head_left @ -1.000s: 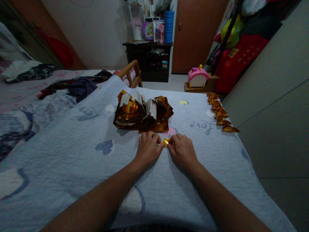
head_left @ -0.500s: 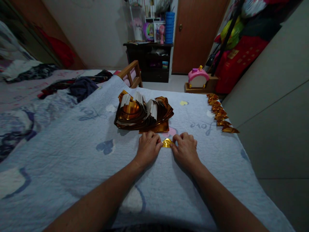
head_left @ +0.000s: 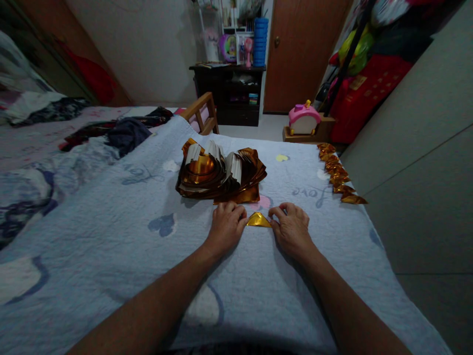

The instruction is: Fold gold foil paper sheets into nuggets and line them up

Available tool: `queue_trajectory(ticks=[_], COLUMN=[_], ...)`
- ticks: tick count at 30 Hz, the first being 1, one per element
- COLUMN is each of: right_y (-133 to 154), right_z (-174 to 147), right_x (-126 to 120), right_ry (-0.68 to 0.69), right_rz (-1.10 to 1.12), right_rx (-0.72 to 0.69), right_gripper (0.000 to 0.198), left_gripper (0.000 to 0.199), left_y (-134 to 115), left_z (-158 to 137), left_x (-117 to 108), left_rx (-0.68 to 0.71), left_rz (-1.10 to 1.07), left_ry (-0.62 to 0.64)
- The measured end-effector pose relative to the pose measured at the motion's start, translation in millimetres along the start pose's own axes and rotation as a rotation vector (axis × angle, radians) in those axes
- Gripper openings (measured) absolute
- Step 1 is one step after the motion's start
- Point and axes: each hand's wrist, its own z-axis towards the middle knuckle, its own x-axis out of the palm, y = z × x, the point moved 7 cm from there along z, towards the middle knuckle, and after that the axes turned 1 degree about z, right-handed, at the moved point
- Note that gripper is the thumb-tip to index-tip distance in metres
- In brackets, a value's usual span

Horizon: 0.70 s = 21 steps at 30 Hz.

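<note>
A small piece of folded gold foil paper (head_left: 259,220) lies on the bed between my two hands, its top edge rising to a low peak. My left hand (head_left: 228,224) pinches its left corner with closed fingers. At the right corner, my right hand (head_left: 291,227) has thumb and fingers drawn together on the tip. Just beyond my hands stands a curled stack of gold foil papers (head_left: 207,185) with pale inner faces, and a flat gold sheet (head_left: 240,196) sticks out beneath it.
Several folded gold foil pieces (head_left: 338,175) form a row along the bed's right edge. Beneath everything is a blue patterned bedspread (head_left: 148,276). Dark clothes (head_left: 127,134) lie to the left. A pink toy (head_left: 304,119) and a dark cabinet (head_left: 229,93) stand past the bed's far edge.
My right hand has moved a little to the right, out to the foil's right corner, and more of the gold piece shows. My left hand has stayed in place.
</note>
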Motion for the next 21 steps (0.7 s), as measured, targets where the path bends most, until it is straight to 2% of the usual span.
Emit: queue_trajectory(ticks=[6,9,16,21], right_y=[18,28,30,31], right_z=[3,5,8,7], right_x=[-6,-1,7,5], right_ry=[-0.032,-0.009,0.032,0.032], right_rz=[0.038,-0.001,-0.081,-0.085], right_rx=[-0.081,-0.108,-0.086,-0.068], right_gripper=[0.018,0.025,0.027,0.026], left_gripper=[0.004,0.005,0.02,0.021], left_y=[-2,-3,-7,-8], left_z=[-1,-1,0,-1], left_x=[-1,-1,0,1], left_rx=[0.01,0.017,0.015,0.007], left_rz=[-0.011,-0.011,0.012,0.042], left_ry=[-0.004,-0.001,0.014,0.024])
